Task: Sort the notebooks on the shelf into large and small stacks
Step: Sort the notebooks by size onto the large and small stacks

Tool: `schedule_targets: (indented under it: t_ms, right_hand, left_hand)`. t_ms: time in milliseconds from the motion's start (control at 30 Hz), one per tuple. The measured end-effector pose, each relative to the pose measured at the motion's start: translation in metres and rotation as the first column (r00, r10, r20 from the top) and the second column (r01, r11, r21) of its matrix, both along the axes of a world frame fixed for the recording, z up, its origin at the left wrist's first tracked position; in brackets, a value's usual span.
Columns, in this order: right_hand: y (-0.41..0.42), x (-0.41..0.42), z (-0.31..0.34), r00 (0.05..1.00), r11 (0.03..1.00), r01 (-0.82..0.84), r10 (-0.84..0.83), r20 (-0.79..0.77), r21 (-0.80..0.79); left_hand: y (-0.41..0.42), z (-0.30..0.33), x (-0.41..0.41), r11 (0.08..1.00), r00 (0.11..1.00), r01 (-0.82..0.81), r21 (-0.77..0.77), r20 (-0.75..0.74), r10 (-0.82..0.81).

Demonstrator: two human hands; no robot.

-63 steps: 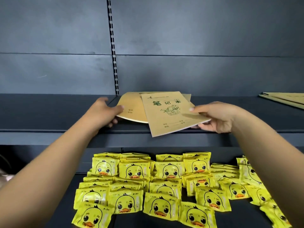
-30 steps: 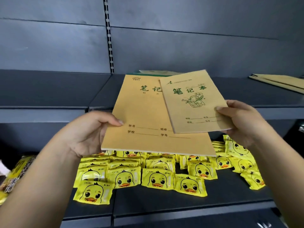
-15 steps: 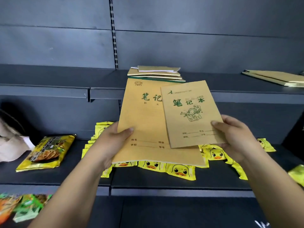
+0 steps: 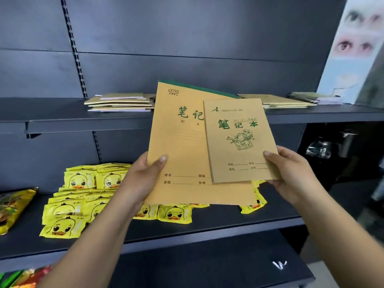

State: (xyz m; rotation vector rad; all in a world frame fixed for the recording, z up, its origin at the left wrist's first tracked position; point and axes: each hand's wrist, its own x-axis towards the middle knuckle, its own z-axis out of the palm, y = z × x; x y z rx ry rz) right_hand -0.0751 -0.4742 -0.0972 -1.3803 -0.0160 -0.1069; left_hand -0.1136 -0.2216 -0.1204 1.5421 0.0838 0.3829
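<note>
Large notebook [image 4: 182, 154] — kraft cover, green spine strip along its top edge — is held up in front of the upper shelf [image 4: 87, 121], clear of it. Left hand [image 4: 139, 179] grips its lower left edge, thumb on the cover, fingers hidden behind. Small notebook [image 4: 239, 140] overlaps the large one's right half, lying in front of it; right hand [image 4: 291, 173] pinches its lower right corner, thumb on top.

Step in hand, as judged: the two sizes are being compared or separated, one per hand. Neither is placed yet.

Next move calls for each book to go to its own stack. On the upper shelf a loose pile [image 4: 120, 101] sits left of the held books, flatter piles [image 4: 286, 101] to their right — which is large and which small I cannot tell.

Below the upper shelf, duck snack packets [image 4: 79, 196] cover the lower shelf [image 4: 228, 225].
</note>
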Motion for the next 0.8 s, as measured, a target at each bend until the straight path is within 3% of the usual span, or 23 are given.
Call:
schedule_targets:
  t_ms: [300,467,800]
  right_hand:
    - [-0.115,0.077,0.025,0.988,0.989,0.123,-0.114,0.103,-0.082]
    - [-0.165,0.146,0.057,0.989,0.989,0.115,-0.106,0.106,-0.092]
    - [-0.235,0.262,0.079,0.991,0.999,0.034,-0.029,0.131,-0.037]
  left_hand:
    - [-0.109,0.01,0.102,0.983,0.983,0.181,-0.007,0.031,-0.181]
    - [-0.161,0.034,0.167,0.982,0.982,0.18,-0.057,0.077,-0.175]
    - [-0.229,0.07,0.258,0.996,0.994,0.072,0.044,0.081,-0.075]
